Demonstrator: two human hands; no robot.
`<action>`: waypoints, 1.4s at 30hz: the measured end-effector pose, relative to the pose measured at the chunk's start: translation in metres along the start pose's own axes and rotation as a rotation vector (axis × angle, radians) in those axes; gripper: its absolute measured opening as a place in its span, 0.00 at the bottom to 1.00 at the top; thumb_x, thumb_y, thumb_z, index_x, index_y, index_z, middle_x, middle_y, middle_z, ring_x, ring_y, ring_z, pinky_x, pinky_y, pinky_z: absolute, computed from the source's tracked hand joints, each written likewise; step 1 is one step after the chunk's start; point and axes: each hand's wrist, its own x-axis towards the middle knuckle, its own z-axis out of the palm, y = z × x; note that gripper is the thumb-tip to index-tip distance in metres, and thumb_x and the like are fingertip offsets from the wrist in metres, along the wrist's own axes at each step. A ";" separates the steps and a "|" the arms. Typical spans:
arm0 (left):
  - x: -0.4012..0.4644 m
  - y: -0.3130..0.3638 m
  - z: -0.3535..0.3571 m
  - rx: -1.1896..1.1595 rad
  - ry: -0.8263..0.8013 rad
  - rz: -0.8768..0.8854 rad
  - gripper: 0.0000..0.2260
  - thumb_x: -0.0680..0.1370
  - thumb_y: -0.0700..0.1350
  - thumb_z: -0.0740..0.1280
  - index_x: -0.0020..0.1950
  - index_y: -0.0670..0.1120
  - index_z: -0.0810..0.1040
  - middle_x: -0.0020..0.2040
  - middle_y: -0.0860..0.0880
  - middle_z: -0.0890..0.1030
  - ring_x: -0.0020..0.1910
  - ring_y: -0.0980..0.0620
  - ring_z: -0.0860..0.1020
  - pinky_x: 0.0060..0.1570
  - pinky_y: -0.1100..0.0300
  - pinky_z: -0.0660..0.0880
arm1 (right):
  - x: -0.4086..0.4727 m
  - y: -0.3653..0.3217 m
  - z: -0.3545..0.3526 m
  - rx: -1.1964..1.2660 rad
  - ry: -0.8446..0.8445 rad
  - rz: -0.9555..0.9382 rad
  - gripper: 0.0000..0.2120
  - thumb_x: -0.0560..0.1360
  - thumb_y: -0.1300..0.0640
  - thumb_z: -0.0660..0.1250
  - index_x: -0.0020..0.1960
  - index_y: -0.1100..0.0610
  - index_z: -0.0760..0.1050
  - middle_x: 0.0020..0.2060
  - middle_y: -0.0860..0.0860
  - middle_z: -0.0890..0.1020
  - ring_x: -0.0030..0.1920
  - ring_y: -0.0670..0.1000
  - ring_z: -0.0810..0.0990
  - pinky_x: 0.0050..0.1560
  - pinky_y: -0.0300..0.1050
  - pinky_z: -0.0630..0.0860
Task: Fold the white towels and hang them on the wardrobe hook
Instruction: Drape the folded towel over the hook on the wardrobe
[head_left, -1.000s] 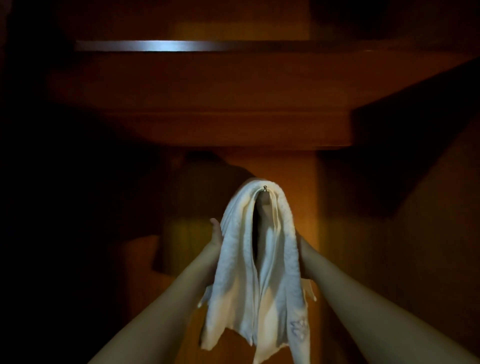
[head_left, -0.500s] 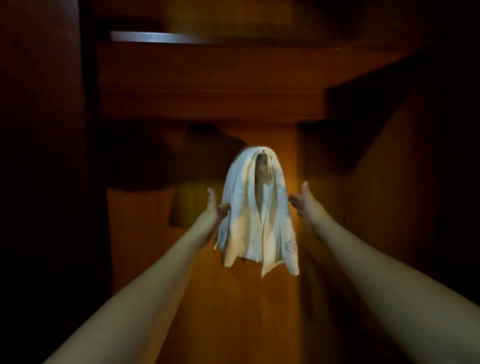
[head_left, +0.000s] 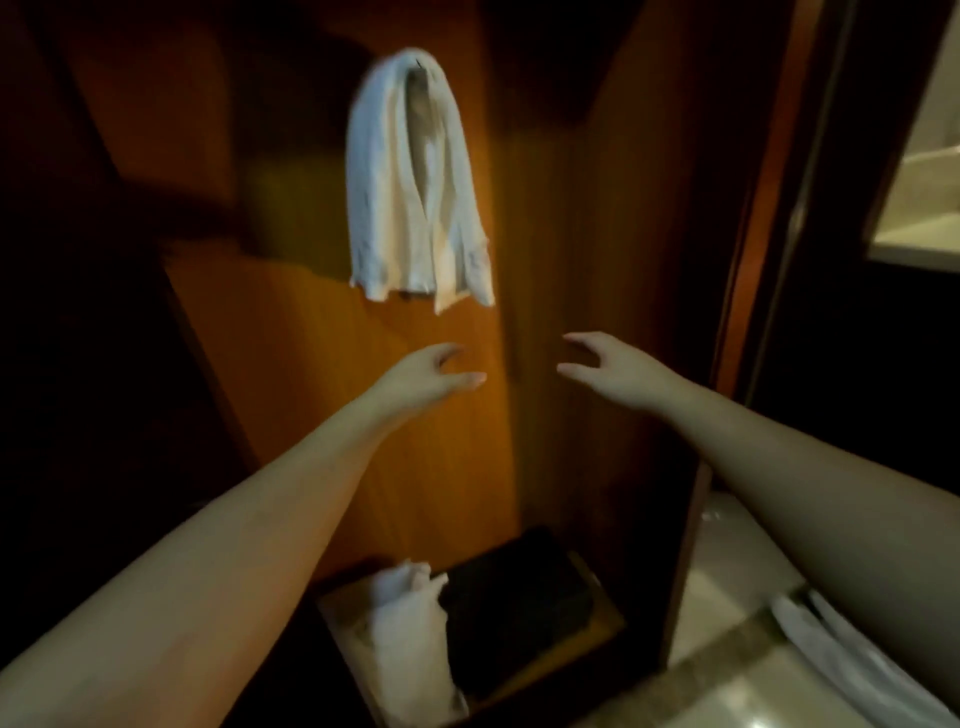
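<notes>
A white towel (head_left: 415, 182) hangs folded over a small hook (head_left: 418, 63) on the wooden back panel of the wardrobe. Both hands are below it and apart from it. My left hand (head_left: 426, 376) is held out with relaxed fingers and holds nothing. My right hand (head_left: 605, 366) is also empty, its fingers loosely spread. A second white towel (head_left: 410, 639) lies crumpled on the wardrobe floor, beside a dark flat object (head_left: 514, 603).
The wardrobe's wooden side panel (head_left: 691, 260) stands to the right of the hands. More white cloth (head_left: 852, 660) lies on the pale tiled floor (head_left: 727, 686) at the lower right. A lit opening (head_left: 930, 171) shows at the far right.
Both hands have let go of the hung towel and dropped below it. The camera has tilted down, so the wardrobe floor and the second towel now show.
</notes>
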 end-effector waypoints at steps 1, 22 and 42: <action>-0.004 -0.001 0.015 0.026 -0.045 0.015 0.29 0.78 0.55 0.70 0.77 0.49 0.67 0.76 0.48 0.68 0.73 0.50 0.68 0.63 0.57 0.67 | -0.014 0.015 0.005 -0.036 -0.027 0.014 0.30 0.81 0.41 0.62 0.79 0.49 0.60 0.79 0.50 0.61 0.77 0.53 0.64 0.73 0.50 0.63; 0.045 0.115 0.460 0.084 -0.689 0.069 0.26 0.77 0.57 0.71 0.73 0.53 0.72 0.71 0.48 0.73 0.69 0.51 0.72 0.66 0.55 0.70 | -0.272 0.384 0.010 0.130 -0.017 0.700 0.30 0.79 0.43 0.66 0.77 0.53 0.66 0.76 0.53 0.68 0.75 0.55 0.66 0.74 0.49 0.62; 0.191 0.208 0.809 0.204 -1.073 -0.047 0.23 0.77 0.55 0.70 0.71 0.50 0.74 0.68 0.47 0.76 0.63 0.48 0.76 0.65 0.51 0.73 | -0.348 0.700 -0.025 0.412 -0.007 1.302 0.29 0.80 0.44 0.65 0.76 0.56 0.67 0.74 0.54 0.69 0.73 0.55 0.69 0.70 0.49 0.67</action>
